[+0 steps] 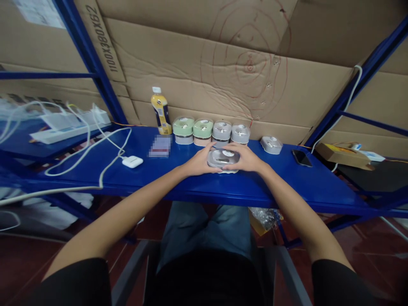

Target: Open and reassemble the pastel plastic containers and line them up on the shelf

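Note:
Both of my hands are wrapped round the sides of a grey lidded container [222,158] at the middle of the blue table. My left hand [200,161] grips its left side, and my right hand [247,158] grips its right side. A round white sticker shows on its clear top, and a pale edge peeks out below it. Just behind stand stacked containers in a row: a green one [184,126] at the left, another green one [203,127] over a pink one, a grey stack [222,130], and a further grey one [240,133], their lower parts partly hidden by my hands.
A single grey container [271,145] and a phone [302,158] lie to the right. Leftward are a yellow drink bottle [161,111], a blurred-out packet [160,145], a white charger case [132,161] and loose cables. Cardboard [178,55] walls the back; a power strip [68,129] sits far left.

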### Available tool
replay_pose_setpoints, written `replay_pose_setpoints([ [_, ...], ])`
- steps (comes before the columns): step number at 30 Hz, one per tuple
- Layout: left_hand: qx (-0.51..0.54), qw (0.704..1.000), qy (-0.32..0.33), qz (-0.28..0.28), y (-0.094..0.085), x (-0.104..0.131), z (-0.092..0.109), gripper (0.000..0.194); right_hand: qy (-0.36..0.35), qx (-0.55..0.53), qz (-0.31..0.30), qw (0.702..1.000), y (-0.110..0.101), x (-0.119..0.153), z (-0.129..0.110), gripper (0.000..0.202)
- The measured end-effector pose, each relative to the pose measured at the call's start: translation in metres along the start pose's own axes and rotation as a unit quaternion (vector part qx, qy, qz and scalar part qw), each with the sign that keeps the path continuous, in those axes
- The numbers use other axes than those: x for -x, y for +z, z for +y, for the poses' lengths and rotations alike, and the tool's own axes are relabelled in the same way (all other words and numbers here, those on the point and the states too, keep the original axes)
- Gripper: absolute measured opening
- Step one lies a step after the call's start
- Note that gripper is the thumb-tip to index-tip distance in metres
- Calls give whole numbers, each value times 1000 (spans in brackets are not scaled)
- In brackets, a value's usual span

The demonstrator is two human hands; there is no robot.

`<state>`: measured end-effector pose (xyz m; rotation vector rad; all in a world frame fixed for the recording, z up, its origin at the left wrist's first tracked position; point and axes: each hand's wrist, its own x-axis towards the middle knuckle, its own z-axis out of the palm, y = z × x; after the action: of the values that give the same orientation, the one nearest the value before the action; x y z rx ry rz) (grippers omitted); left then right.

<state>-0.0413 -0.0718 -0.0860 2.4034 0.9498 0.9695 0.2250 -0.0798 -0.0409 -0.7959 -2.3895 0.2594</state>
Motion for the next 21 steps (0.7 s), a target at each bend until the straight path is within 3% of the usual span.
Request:
replay_pose_setpoints([
  [6,15,1000,-24,-12,4,-6,-6,138,6,19,-49,999,17,-17,6,85],
  [11,9,999,-37,-20,4,-5,-7,138,21,23,-54,998,21,-9,7,85],
  [16,11,1000,-20,-20,5,0,-11,123,66,66,-76,993,8,27,-4,86],
  [21,15,999,-11,-30,9,0,-15,117,178,162,-57,969,-19,83,-23,82],
])
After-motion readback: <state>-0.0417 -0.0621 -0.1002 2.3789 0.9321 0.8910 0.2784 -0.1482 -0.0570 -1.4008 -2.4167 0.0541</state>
